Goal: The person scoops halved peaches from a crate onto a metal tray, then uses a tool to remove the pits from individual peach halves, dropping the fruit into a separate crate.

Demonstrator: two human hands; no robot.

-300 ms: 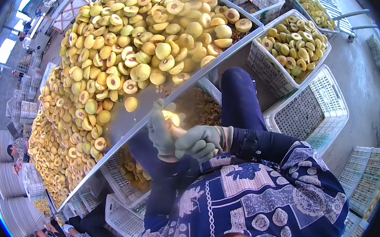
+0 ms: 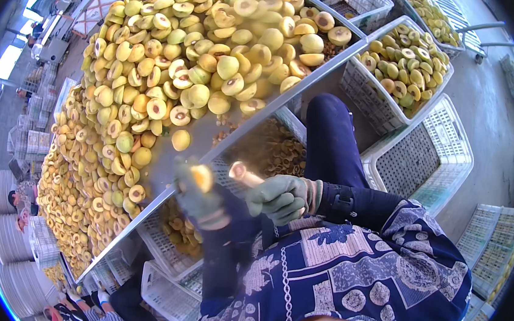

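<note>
My left hand (image 2: 199, 201), gloved in grey-green and smeared by motion, grips a yellow peach half (image 2: 202, 178) over the near edge of the metal table (image 2: 287, 94). In my right hand (image 2: 280, 200), also gloved, the fingers wrap round a short pale hand tool (image 2: 246, 175). Its rounded end, with a brownish centre, points up and left; its exact kind is unclear. The two hands are apart. Beyond them lies a large heap of peach halves (image 2: 168, 55), many showing brown hollows. One loose peach half (image 2: 180, 140) sits near the table's edge.
Below the table edge, a crate (image 2: 282, 115) holds brownish scraps and another crate (image 2: 166, 256) holds yellow pieces. At right stand a crate of peach halves (image 2: 376, 88) and a white crate (image 2: 451, 171). Another person's striped clothing (image 2: 105, 320) shows at lower left.
My left hand has moved left and away from my right hand, carrying the peach half off the tool. The tool's end now shows. My right hand has shifted slightly right.
</note>
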